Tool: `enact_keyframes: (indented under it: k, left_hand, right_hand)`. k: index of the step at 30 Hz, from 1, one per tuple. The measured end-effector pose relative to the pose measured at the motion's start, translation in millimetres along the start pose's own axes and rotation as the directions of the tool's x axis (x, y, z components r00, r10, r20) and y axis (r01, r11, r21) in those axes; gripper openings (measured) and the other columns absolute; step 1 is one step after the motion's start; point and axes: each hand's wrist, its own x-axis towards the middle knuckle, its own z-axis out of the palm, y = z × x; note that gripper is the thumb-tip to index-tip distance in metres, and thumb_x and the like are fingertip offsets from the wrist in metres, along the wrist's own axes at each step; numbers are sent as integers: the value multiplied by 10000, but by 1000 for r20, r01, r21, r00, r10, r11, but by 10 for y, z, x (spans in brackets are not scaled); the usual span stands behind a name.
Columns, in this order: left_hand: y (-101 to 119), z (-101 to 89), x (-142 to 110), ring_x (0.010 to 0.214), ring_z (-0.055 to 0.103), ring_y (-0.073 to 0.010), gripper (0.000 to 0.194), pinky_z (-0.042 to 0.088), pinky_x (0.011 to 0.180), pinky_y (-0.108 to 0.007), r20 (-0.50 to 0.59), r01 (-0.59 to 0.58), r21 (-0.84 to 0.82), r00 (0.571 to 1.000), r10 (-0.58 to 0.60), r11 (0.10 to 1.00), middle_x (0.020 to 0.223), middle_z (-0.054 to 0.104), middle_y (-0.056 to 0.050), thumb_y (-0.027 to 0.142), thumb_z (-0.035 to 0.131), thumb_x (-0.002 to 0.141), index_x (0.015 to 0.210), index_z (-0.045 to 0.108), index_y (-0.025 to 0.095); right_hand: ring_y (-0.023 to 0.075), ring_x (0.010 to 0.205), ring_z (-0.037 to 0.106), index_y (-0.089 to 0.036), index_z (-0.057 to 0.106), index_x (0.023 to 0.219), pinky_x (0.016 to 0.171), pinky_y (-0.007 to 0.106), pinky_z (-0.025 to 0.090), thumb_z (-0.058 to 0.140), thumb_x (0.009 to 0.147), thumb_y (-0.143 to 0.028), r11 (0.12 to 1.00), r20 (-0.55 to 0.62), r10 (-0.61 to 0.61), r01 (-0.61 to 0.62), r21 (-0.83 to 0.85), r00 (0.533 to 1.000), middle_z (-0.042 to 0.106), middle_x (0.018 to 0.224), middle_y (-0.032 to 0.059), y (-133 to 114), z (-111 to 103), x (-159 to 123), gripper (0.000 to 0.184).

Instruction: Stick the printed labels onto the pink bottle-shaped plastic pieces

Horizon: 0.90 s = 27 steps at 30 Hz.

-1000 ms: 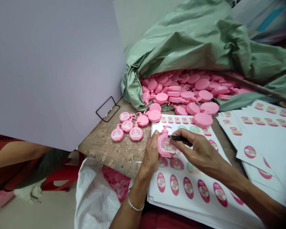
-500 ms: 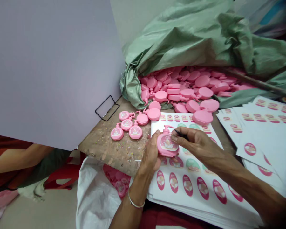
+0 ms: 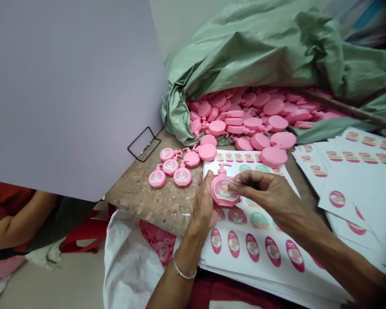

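My left hand (image 3: 202,208) grips a small pink toy pump bottle (image 3: 217,196) by its left side, upright with the pump on top. A pink label with a picture of a baby covers its front. My right hand (image 3: 272,195) is closed on a small dark pointed tool (image 3: 244,182), mostly hidden by the fingers. Its thumb tip presses at the label's right edge. Beneath both hands lies a stack of sticker sheets (image 3: 244,274) with oval and round labels. To the left, several labelled pink bottles (image 3: 182,176) rest on the worn wooden table (image 3: 141,189).
Many plain pink bottles (image 3: 273,107) spill from a green sack (image 3: 244,56) at the back. More sticker sheets (image 3: 366,184) lie at right. A white sack (image 3: 125,257) with pink pieces hangs below the table's left edge. A grey panel (image 3: 67,94) stands at left; another person's arm (image 3: 22,219) shows beneath it.
My right thumb and fingertips have shifted slightly left and inward over the label. The bottle has risen a little in view and stays in my left hand.
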Motion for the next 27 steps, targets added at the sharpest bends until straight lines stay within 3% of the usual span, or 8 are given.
enact_keyframes:
  k: [4, 16, 27]
  left_hand:
    - [-9, 8, 6, 873, 667, -189, 280, 554, 720, -260, -39, 15, -14, 999, -16, 1000, 897, 697, -70, 380, 579, 865, 960, 669, 132]
    - [67, 42, -19, 682, 665, -167, 331, 560, 619, -265, 3, 119, -23, 993, -119, 993, 774, 680, -63, 359, 471, 928, 1002, 656, 95]
    - [72, 49, -10, 658, 668, -178, 362, 565, 609, -286, 12, 143, -31, 990, -143, 989, 780, 692, -80, 365, 436, 942, 1054, 642, 90]
  right_hand:
    - [107, 604, 491, -175, 661, 708, 556, 236, 391, 815, 604, -474, 1000, 1, 21, -21, -8, 1000, 582, 669, -13, 2, 17, 9, 352]
    - [113, 619, 514, -178, 674, 677, 587, 239, 422, 847, 569, -444, 1000, -4, 5, -5, 15, 1000, 600, 660, -10, 12, -29, 51, 335]
    - [107, 601, 503, -171, 674, 687, 561, 234, 412, 830, 592, -464, 1000, 9, -13, 13, -7, 1000, 591, 648, -9, 20, -27, 53, 345]
